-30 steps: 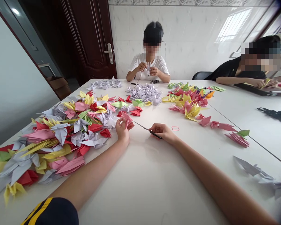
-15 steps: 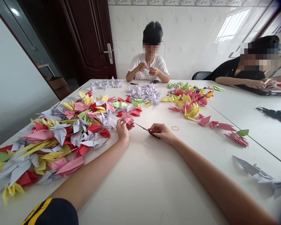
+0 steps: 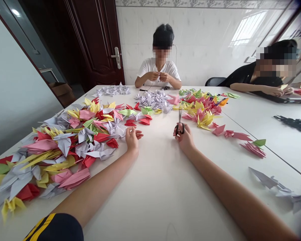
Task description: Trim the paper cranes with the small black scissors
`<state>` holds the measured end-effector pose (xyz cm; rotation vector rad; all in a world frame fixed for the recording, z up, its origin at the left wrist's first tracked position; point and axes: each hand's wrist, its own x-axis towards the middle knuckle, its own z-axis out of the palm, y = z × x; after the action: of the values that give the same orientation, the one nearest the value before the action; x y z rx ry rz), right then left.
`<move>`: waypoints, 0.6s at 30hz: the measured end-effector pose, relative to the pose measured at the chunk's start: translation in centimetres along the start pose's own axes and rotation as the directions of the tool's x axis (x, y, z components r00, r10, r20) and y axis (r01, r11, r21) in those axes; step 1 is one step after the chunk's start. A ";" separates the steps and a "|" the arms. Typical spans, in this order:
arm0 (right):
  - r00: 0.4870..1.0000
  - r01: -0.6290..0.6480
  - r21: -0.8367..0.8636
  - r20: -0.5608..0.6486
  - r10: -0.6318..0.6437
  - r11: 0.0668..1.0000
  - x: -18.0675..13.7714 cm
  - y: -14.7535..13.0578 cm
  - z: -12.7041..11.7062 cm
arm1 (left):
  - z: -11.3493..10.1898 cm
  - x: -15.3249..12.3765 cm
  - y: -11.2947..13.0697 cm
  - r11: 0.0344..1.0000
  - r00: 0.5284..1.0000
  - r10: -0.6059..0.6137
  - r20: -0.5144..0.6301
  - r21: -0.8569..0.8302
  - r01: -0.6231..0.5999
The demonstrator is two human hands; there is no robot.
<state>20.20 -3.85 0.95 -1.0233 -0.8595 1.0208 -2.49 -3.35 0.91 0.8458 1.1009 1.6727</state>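
My right hand (image 3: 185, 136) is closed round the black grip of a thin metal tool (image 3: 180, 117), which points up and away from me. A pink paper crane (image 3: 174, 99) sits at the tool's far tip, above the table. My left hand (image 3: 132, 136) rests on the white table (image 3: 163, 187) with its fingers loosely apart and nothing in them. It lies at the edge of a big pile of mixed-colour paper cranes (image 3: 65, 144).
A pale grey crane pile (image 3: 154, 98) and a pink and yellow pile (image 3: 203, 107) lie farther back. Loose pink cranes (image 3: 253, 149) and grey ones (image 3: 278, 189) lie to the right, near a black strand (image 3: 293, 123). Two other people sit across the table, folding.
The pink crane has left my left hand and now rides on the tool's tip. My right hand swung the tool from lying leftward to pointing away and moved right. My left hand has opened.
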 end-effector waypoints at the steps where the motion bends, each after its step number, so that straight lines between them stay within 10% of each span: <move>1: 0.998 -0.022 0.038 -0.057 0.024 0.999 0.4 0.0 -0.3 | 0.0 0.0 0.0 1.000 1.000 0.004 0.004 0.004 -0.004; 18: 0.995 0.042 -0.285 0.096 -0.015 0.958 0.0 0.9 0.1 | 0.1 -0.3 -0.4 0.982 0.988 0.024 0.152 0.181 -0.052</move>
<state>19.85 -3.64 0.13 -1.2100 -1.1196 0.9416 -2.20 -3.52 0.60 1.0984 1.1537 1.5271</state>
